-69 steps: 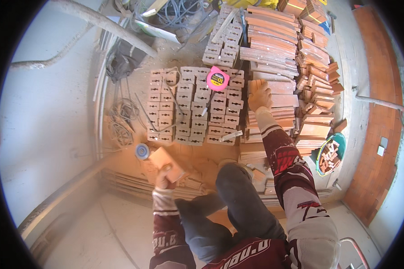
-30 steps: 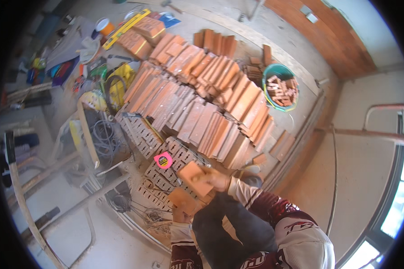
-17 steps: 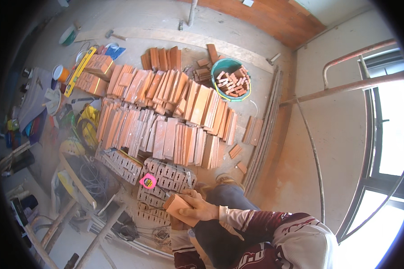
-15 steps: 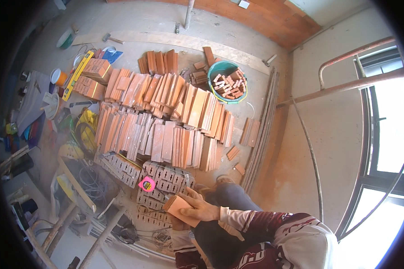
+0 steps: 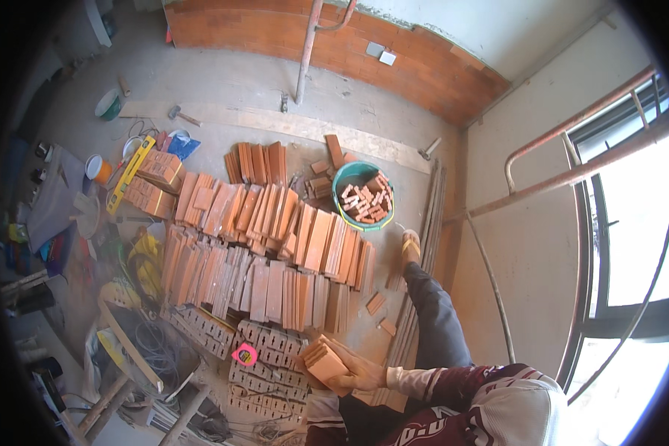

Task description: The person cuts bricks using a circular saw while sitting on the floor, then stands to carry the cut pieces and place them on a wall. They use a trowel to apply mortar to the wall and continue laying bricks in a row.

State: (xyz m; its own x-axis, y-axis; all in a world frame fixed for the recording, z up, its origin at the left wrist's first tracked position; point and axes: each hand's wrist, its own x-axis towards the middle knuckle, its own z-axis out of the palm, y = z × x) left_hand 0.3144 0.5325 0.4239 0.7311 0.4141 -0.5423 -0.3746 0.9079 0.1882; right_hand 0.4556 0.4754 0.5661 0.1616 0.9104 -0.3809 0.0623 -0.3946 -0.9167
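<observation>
Terracotta tiles, bunched together, sit in the closed grasp of the right hand, which takes them from their right side, so most of their broad face juts out leftward past the fingers. Left sleeve ends just below them; that hand is largely hidden, its grip impossible to tell. Perforated bricks bearing a pink tape measure lie to the left.

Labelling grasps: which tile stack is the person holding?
The small tile stack right of the pink tape measure in the picture: the only one the right hand grips.
</observation>
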